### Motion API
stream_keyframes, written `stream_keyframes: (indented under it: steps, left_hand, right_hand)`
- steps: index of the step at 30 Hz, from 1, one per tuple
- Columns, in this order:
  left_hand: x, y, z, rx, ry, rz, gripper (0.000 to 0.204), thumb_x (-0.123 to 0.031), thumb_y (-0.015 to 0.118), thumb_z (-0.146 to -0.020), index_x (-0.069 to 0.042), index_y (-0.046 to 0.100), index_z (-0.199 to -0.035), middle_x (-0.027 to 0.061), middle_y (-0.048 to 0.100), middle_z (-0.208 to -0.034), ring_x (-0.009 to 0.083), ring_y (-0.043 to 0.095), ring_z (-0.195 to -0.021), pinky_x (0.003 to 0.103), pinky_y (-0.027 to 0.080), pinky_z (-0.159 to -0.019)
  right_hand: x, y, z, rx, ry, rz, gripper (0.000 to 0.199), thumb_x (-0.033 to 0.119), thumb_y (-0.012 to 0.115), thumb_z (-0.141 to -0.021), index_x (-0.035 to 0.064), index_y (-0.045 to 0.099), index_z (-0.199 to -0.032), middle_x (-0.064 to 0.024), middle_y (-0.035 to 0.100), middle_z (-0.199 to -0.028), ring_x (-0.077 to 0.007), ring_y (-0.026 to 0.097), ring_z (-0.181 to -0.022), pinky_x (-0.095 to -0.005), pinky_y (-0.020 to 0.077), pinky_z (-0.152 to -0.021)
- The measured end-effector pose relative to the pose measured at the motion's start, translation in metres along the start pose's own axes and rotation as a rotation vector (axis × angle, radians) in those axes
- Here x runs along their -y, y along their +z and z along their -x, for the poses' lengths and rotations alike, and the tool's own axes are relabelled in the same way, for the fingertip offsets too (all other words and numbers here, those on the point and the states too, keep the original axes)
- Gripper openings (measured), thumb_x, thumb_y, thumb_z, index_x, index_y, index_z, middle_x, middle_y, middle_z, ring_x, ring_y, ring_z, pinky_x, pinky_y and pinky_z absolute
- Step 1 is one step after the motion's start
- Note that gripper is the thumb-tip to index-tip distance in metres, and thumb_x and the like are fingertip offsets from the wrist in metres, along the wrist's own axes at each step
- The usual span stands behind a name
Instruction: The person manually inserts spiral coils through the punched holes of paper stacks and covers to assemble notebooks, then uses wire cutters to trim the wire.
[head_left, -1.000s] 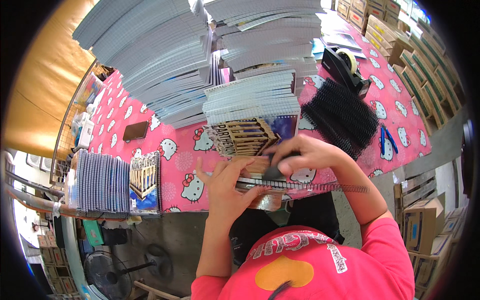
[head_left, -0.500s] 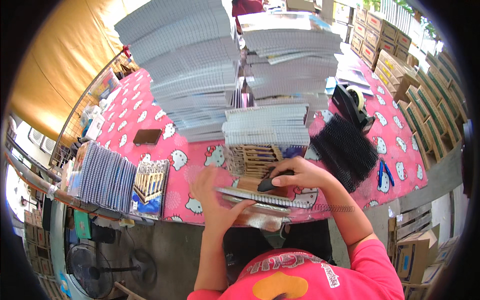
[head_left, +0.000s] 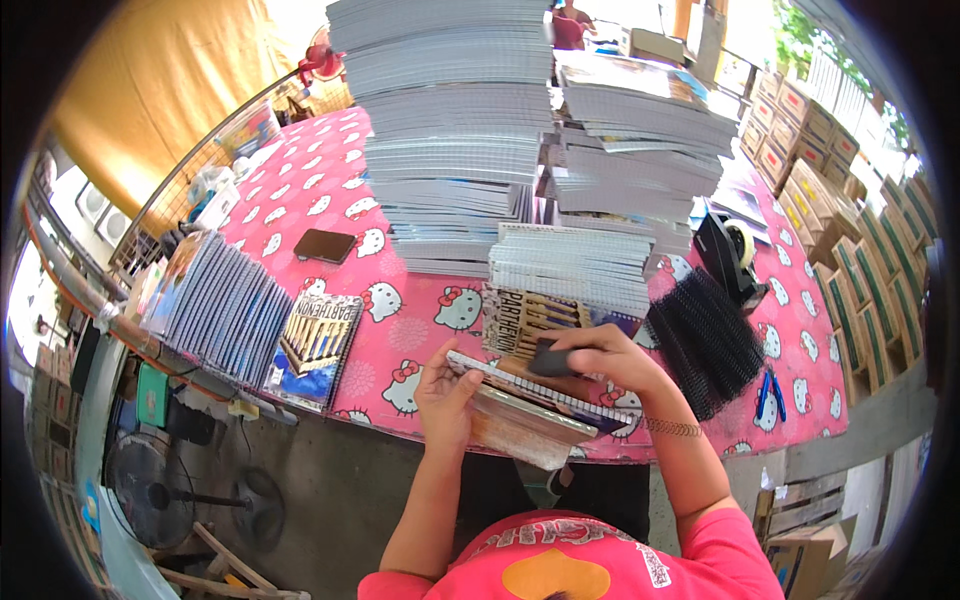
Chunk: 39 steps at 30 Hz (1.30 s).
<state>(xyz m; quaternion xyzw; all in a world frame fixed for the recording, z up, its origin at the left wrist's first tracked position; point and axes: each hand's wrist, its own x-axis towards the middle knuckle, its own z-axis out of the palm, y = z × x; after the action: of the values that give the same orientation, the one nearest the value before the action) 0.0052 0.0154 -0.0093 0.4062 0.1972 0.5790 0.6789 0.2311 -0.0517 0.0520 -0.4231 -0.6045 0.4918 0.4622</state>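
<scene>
At the table's front edge lies a notebook [head_left: 520, 384], its punched spine edge facing me. My left hand [head_left: 447, 408] grips its left end, thumb on the near side. Closed round a small dark pad [head_left: 552, 360], my right hand [head_left: 605, 360] rests above the notebook's far side. A thin wire coil [head_left: 668, 427] runs out past the notebook's right end, beneath my right forearm. Nearer to me, below the notebook, is a shiny, silvery bar [head_left: 530, 415]. Just beyond my hands, more notebooks with a columned-temple cover [head_left: 535, 315] lie under a low pile of punched sheets [head_left: 570, 265].
Tall paper stacks [head_left: 460, 130] rise at the back. Bound notebooks [head_left: 220, 310] line the left edge near a phone [head_left: 325, 246]. To the right are black coils [head_left: 705, 345], blue-handled pliers [head_left: 770, 395] and a tape dispenser [head_left: 728, 255]. A fan [head_left: 150, 490] stands below left.
My left hand, blurred and raised off the notebook before, now grips its left end. The notebook's right end has tilted nearer me. The whole view has shifted somewhat.
</scene>
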Motion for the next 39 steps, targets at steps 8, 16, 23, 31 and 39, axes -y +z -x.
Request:
stream_keyframes:
  steps: [8, 16, 23, 31, 39]
  left_hand:
    - [0.001, -0.007, -0.006, -0.056, -0.017, -0.11, 0.05, -0.006, 0.068, -0.085, 0.004, 0.05, -0.13, -0.0015, 0.051, -0.097, 0.0064, 0.049, -0.085, 0.02, 0.041, -0.076]
    - [0.002, -0.007, -0.001, -0.048, -0.027, -0.112, 0.044, -0.011, 0.063, -0.089, 0.001, 0.051, -0.13, -0.0035, 0.046, -0.092, 0.0053, 0.042, -0.082, 0.018, 0.036, -0.07]
    - [-0.002, -0.008, -0.001, -0.072, -0.061, -0.16, 0.04, -0.003, 0.058, -0.09, 0.005, 0.051, -0.128, 0.0005, 0.051, -0.104, 0.0082, 0.048, -0.091, 0.021, 0.039, -0.081]
    - [-0.006, 0.0, -0.001, -0.04, -0.064, -0.007, 0.038, -0.002, 0.054, -0.093, 0.008, 0.048, -0.129, 0.0029, 0.054, -0.111, 0.01, 0.052, -0.094, 0.024, 0.042, -0.085]
    - [-0.003, -0.003, 0.001, -0.018, -0.033, -0.048, 0.035, -0.008, 0.057, -0.093, 0.006, 0.053, -0.124, 0.0027, 0.057, -0.106, 0.009, 0.053, -0.091, 0.024, 0.043, -0.082]
  right_hand:
    - [0.004, 0.014, -0.011, 0.077, -0.204, -0.435, 0.048, 0.041, 0.061, -0.087, -0.0041, 0.065, -0.103, -0.0218, 0.055, -0.127, -0.0269, 0.047, -0.122, -0.0359, 0.0337, -0.103]
    - [0.009, 0.024, -0.021, 0.079, -0.192, -0.267, 0.055, 0.046, 0.058, -0.089, -0.0023, 0.061, -0.116, -0.0137, 0.06, -0.121, -0.0214, 0.057, -0.108, -0.0315, 0.0411, -0.096]
    - [0.015, 0.025, -0.028, 0.119, -0.135, -0.159, 0.056, 0.045, 0.056, -0.091, -0.0005, 0.057, -0.124, -0.0103, 0.061, -0.119, -0.0164, 0.054, -0.107, -0.0311, 0.0407, -0.094]
    - [0.014, 0.029, -0.037, -0.008, 0.112, 0.256, 0.052, 0.046, 0.054, -0.092, -0.0022, 0.064, -0.108, -0.0091, 0.066, -0.103, -0.0171, 0.057, -0.098, -0.0304, 0.043, -0.088]
    - [-0.029, 0.023, -0.035, 0.029, 0.057, 0.291, 0.051, 0.046, 0.05, -0.094, 0.0016, 0.055, -0.119, -0.0139, 0.06, -0.107, -0.0194, 0.055, -0.105, -0.0327, 0.0409, -0.094]
